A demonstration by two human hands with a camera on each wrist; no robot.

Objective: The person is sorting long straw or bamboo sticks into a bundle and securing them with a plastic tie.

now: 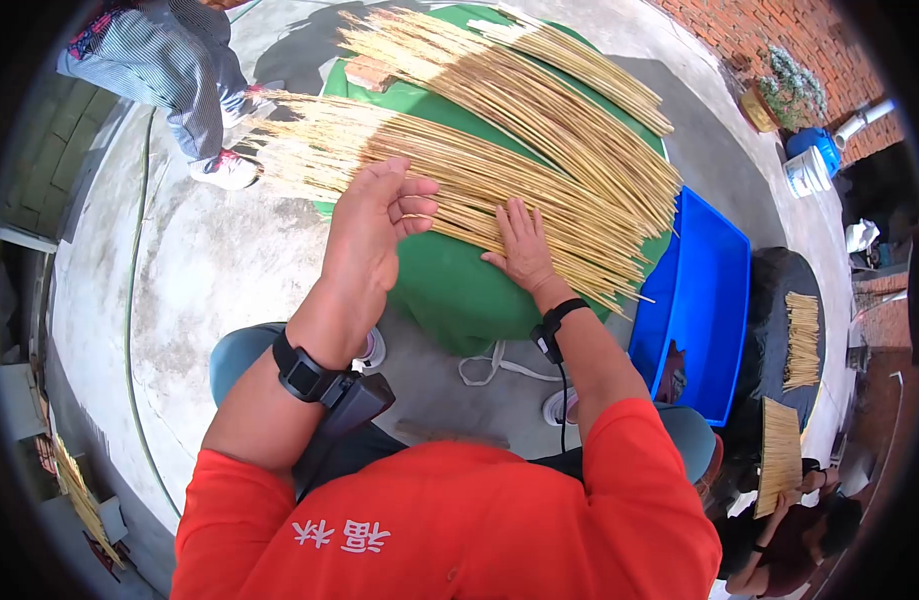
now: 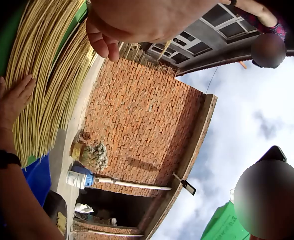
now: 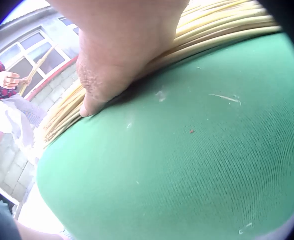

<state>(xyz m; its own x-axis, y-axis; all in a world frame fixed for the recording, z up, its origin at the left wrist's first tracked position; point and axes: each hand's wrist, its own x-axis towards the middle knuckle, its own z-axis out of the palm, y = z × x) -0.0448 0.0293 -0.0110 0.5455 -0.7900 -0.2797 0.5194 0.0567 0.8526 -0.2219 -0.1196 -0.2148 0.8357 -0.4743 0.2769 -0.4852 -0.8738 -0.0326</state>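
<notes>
Long straw-coloured stalks (image 1: 479,170) lie in bundles across a green cloth (image 1: 439,290). The right hand (image 1: 525,248) rests flat on the near edge of the closest bundle, fingers spread; in the right wrist view its thumb side (image 3: 112,75) touches the stalks beside the green cloth (image 3: 187,150). Raised above the bundle's left part, the left hand (image 1: 374,215) is turned partly palm up, its fingers loosely bent with nothing in them. The left wrist view shows that left hand (image 2: 142,20) at the top and the right hand (image 2: 14,105) on the stalks (image 2: 42,90).
A blue tray (image 1: 714,310) stands right of the cloth, near a dark round surface with short cut stalks (image 1: 801,340). Someone in striped trousers (image 1: 169,75) stands at the upper left; another person (image 1: 794,540) holds stalks at the lower right. A brick piece (image 1: 369,73) lies on the cloth.
</notes>
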